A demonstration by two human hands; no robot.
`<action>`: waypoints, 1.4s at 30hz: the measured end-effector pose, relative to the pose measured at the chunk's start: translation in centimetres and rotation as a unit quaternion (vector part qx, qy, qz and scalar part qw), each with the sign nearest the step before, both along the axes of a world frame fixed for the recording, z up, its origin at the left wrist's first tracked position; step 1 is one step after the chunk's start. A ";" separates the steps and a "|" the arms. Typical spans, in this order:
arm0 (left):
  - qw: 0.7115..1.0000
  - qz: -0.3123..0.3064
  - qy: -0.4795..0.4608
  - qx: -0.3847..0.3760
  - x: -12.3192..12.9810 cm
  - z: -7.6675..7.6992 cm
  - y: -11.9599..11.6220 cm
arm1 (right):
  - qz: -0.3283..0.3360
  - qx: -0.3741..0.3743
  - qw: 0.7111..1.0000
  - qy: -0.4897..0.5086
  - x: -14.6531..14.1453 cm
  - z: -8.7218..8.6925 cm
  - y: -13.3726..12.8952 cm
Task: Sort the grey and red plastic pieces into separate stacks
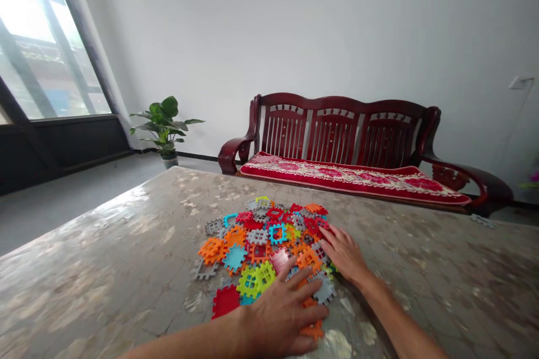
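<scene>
A heap of flat plastic building panels with notched edges lies on the table, in red, orange, lime, blue and grey. My left hand (286,311) rests over the near side of the heap, fingers spread, covering some pieces. Close to it are two lime window panels (256,279), a red panel (226,300) and orange panels (312,330). My right hand (343,252) lies against the heap's right side with fingers stretched out, touching red and grey panels (319,249). Whether either palm presses on a piece is hidden.
The heap stands on a table with a patterned, glossy cover (126,269). One grey piece (482,220) lies apart at the table's far right. Beyond the far edge is a dark red wooden bench (337,129) with a red cushion (357,179); a potted plant (165,123) stands left of it.
</scene>
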State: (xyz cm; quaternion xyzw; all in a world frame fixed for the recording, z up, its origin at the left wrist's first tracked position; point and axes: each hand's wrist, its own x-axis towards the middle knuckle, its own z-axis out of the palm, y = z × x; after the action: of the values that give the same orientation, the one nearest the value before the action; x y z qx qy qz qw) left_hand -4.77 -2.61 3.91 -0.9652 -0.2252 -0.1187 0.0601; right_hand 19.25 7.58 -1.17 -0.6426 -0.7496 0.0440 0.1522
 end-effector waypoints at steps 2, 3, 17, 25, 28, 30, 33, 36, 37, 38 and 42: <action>1.000 0.010 0.000 -0.010 -1.7 0.2 0.4 | -0.003 0.002 1.000 -0.004 -1.3 0.1 0.0; 1.000 0.013 0.001 -0.015 -2.5 0.2 0.6 | -0.004 0.002 1.000 -0.005 -2.0 0.1 0.0; 0.995 0.039 0.071 -0.061 -13.2 1.6 2.9 | -0.009 0.008 1.000 0.020 -12.6 1.1 0.5; 0.995 0.092 0.014 -0.046 -15.3 2.4 3.3 | 0.063 0.042 0.979 0.187 -13.8 0.3 3.7; 0.995 0.096 -0.002 -0.040 -11.8 2.6 2.9 | 0.031 0.102 0.973 0.206 -10.5 1.0 5.8; 0.997 0.075 -0.008 -0.035 -8.4 2.3 2.9 | -0.040 0.113 0.981 0.153 -8.0 1.5 7.1; 0.998 0.054 0.006 -0.021 -4.0 1.4 3.6 | -0.085 0.062 0.992 0.064 -5.3 1.6 8.6; 0.998 0.060 0.032 0.006 -2.0 0.2 4.8 | -0.045 0.026 0.998 0.033 -4.9 1.0 9.0; 0.997 0.071 0.037 0.014 -1.9 -0.2 5.1 | -0.026 0.026 0.999 0.030 -5.2 0.8 8.9; 0.996 0.083 0.039 0.021 -2.0 -0.5 5.4 | -0.010 0.030 0.999 0.028 -5.6 0.5 8.7; 0.991 0.119 0.038 0.037 -3.5 -1.1 5.9 | 0.044 0.045 0.997 0.035 -8.5 0.0 7.6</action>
State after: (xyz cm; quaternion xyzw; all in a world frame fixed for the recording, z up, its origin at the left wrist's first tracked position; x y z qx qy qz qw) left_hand -8.27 3.29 2.77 -0.9325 -0.3315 -0.0816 0.1177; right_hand 10.79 15.21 -1.13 -0.5998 -0.7724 0.0398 0.2050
